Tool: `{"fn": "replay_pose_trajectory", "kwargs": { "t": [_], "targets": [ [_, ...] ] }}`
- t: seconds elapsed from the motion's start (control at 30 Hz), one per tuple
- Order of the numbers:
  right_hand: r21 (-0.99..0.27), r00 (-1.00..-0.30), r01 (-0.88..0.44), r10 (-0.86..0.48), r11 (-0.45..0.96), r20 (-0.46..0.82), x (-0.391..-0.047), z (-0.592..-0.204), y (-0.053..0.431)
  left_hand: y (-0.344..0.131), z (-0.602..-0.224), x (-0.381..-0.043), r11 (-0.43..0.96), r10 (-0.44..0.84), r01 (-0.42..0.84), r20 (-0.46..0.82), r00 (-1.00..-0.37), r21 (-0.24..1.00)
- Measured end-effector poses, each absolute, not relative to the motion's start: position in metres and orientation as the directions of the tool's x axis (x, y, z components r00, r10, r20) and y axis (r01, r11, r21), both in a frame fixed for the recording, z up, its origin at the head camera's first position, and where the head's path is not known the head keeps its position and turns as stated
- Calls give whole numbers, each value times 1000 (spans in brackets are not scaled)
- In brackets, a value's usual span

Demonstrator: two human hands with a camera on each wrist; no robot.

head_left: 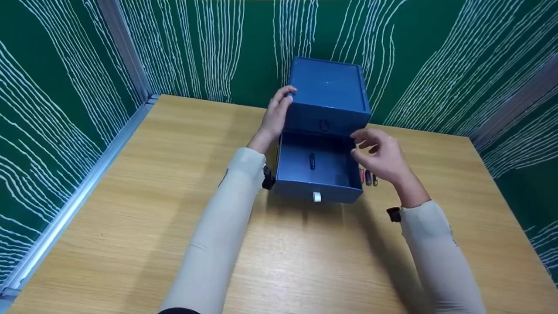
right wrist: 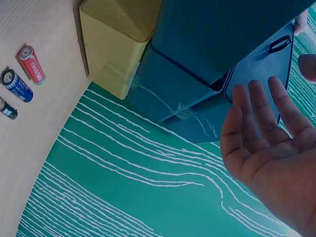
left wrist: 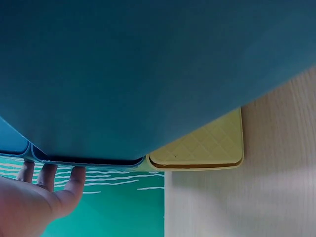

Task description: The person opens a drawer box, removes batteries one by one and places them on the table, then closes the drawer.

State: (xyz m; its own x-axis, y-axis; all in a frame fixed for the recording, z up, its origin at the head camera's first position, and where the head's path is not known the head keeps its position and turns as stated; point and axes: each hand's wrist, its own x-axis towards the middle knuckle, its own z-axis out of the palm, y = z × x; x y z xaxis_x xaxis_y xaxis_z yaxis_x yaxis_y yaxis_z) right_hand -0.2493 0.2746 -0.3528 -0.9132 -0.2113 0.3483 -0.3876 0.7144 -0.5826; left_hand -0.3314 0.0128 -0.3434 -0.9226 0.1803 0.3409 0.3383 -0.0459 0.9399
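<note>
A blue drawer cabinet (head_left: 329,83) stands at the back of the table, with its blue drawer (head_left: 319,192) below the top one pulled out. Inside that drawer lies a small dark elongated item (head_left: 312,161), its kind unclear. My left hand (head_left: 275,114) rests on the cabinet's left side; the left wrist view shows its fingers (left wrist: 75,183) at the cabinet's edge. Above the drawer's right side, my right hand (head_left: 378,152) hangs with loosely bent fingers and nothing between them. The top drawer carries a dark loop handle (head_left: 324,125), the pulled-out one a white tab (head_left: 317,197).
A yellow bottom section (left wrist: 207,143) sits under the blue ones. To the cabinet's right lie a red battery (right wrist: 32,64), a blue battery (right wrist: 17,85) and a black battery (right wrist: 8,109). Green panels (head_left: 257,56) with white lines border the wooden table (head_left: 174,174).
</note>
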Motion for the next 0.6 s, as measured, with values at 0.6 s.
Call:
{"fn": "replay_pose_trajectory", "kwargs": {
  "t": [0.6],
  "targets": [
    [-538,-862,-500,-330,678,385,-257,-357,251,11,-344,-330,-54,187,305,310,-932,951]
  ]
}}
